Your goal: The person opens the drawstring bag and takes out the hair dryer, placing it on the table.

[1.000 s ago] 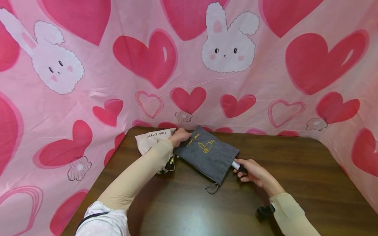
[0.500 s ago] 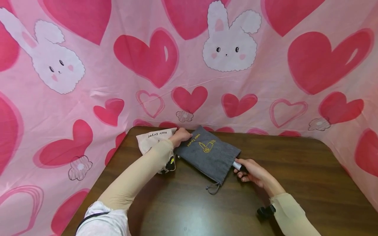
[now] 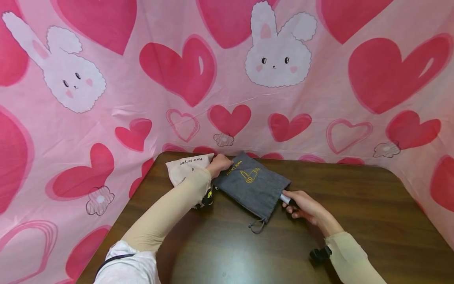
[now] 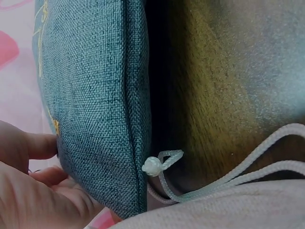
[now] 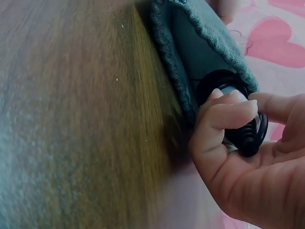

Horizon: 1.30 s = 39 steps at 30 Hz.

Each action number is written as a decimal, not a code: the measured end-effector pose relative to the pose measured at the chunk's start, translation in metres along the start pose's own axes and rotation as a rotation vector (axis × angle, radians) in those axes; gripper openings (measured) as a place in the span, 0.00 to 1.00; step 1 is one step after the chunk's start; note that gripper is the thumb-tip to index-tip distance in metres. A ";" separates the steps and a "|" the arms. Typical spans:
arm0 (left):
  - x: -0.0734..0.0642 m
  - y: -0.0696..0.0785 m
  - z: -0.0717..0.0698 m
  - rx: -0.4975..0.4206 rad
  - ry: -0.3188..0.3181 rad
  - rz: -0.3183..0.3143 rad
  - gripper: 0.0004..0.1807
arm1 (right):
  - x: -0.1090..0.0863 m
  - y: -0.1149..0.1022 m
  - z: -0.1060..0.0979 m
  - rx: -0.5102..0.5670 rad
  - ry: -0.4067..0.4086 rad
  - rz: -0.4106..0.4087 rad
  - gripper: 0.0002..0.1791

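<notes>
Bag, grey, drawstring: far middle of table, mouth to the near right.
Virtually unmoved over the last second; white-and-black handle still only part-enclosed. Left hand: fingers pinching the far-left edge, beside cream pouch. Right hand: fingers clamped around the handle at the mouth.

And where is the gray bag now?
In the head view, the gray bag is between the left hand and right hand, right of the pale bag.
</notes>
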State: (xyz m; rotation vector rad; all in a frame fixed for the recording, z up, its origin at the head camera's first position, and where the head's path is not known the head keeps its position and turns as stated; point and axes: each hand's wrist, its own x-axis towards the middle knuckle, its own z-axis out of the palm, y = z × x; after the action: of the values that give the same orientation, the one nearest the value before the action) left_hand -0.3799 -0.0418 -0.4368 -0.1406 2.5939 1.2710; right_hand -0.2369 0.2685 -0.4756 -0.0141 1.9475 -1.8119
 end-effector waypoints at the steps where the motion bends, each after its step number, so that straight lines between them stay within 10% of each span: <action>1: 0.000 0.000 0.000 -0.002 0.003 0.000 0.13 | 0.000 0.000 0.000 -0.002 0.001 -0.005 0.24; 39: 0.000 -0.001 0.000 -0.008 0.078 0.011 0.11 | -0.015 0.001 -0.003 0.022 -0.025 -0.046 0.23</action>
State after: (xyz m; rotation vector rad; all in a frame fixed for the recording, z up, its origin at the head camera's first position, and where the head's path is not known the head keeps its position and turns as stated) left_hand -0.3794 -0.0428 -0.4376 -0.1812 2.6587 1.3054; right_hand -0.2249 0.2764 -0.4713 -0.0748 1.9250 -1.8532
